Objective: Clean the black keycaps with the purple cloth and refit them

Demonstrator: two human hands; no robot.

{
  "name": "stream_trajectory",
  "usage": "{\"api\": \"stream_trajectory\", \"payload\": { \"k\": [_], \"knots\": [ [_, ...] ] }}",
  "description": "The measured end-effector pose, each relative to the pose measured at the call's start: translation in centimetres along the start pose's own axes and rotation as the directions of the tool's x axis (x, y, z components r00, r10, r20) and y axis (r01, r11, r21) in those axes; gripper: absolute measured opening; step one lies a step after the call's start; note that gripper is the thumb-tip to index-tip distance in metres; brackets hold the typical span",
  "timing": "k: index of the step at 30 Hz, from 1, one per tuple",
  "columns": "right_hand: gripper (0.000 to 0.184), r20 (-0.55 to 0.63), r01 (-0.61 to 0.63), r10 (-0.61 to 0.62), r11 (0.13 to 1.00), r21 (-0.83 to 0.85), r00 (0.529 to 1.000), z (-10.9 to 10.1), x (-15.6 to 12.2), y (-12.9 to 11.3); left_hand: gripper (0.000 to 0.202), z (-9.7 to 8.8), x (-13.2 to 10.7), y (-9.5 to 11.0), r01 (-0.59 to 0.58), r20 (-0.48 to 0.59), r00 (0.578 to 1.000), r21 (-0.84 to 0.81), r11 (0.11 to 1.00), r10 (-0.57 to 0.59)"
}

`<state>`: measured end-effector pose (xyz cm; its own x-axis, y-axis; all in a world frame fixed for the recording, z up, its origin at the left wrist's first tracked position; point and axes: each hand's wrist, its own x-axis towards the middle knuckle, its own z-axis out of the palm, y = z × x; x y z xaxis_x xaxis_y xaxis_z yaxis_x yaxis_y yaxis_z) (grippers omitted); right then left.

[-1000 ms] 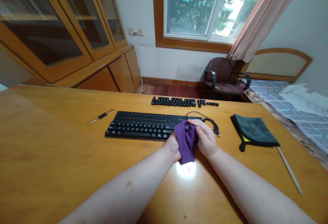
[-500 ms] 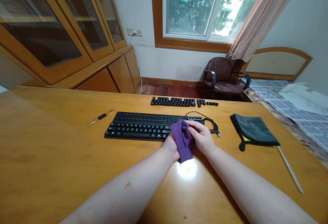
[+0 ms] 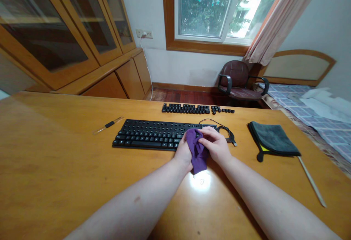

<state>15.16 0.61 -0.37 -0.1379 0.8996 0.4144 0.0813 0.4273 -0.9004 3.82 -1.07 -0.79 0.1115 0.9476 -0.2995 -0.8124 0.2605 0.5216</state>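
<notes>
From the head camera we look down on our two bare forearms reaching across a honey-coloured wooden desk (image 3: pixel 55 159). Our left hand (image 3: pixel 183 153) and right hand (image 3: pixel 215 145) close together around a bunched purple cloth (image 3: pixel 197 151), gripping it snugly from both sides, with the right fingers (image 3: pixel 208 134) pressed over its top. (Whether anything sits inside the fold, we cannot tell.) The cloth sits just in front of the right end of a black keyboard (image 3: pixel 145 134), its lower end hanging below our hands above the desk.

Beyond the keyboard lies a long row of loose black keycaps (image 3: pixel 197 108), and a black cable (image 3: pixel 226 133) curls just past our right hand. Farther right lies a folded grey microfibre towel (image 3: pixel 272 140), with a thin pale stick (image 3: pixel 312 182) near its corner. On the left, a slim clear tool with a black band (image 3: pixel 108 125) lies apart from the keyboard. Past the desk stand glass-fronted wooden cabinets (image 3: pixel 68 20), a dark leather chair (image 3: pixel 236 77) beneath a window (image 3: pixel 205 9), and a bed with a checked cover (image 3: pixel 309 112).
</notes>
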Motion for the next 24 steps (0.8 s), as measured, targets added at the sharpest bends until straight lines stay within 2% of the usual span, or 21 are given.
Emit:
{"api": "stream_trajectory", "payload": {
  "k": [4,9,13,18,24],
  "knots": [
    [0.02,-0.038,-0.047,0.047,0.999,0.009,0.998,0.0,0.1,0.0,0.031,0.2,-0.2,0.0,-0.137,-0.065,0.987,0.13,0.982,0.147],
    [0.018,-0.087,-0.129,0.138,0.986,0.106,0.987,-0.2,0.4,-0.2,0.029,0.3,-0.4,0.2,-0.207,0.054,0.978,0.214,0.955,0.2],
    [0.019,-0.064,-0.122,0.134,0.979,0.163,0.989,-0.4,0.5,0.1,0.024,-0.1,-0.2,0.3,-0.282,0.088,0.959,0.27,0.921,0.268],
    [0.023,-0.075,-0.134,0.147,0.979,0.15,0.986,-0.4,0.6,0.1,0.022,-0.5,-0.2,0.5,-0.323,0.108,0.946,0.347,0.881,0.305],
    [0.013,-0.124,-0.146,0.159,0.984,0.106,0.98,-0.3,0.6,0.1,0.017,-0.7,-0.1,0.3,-0.316,0.06,0.947,0.358,0.878,0.316]
  ]
}}
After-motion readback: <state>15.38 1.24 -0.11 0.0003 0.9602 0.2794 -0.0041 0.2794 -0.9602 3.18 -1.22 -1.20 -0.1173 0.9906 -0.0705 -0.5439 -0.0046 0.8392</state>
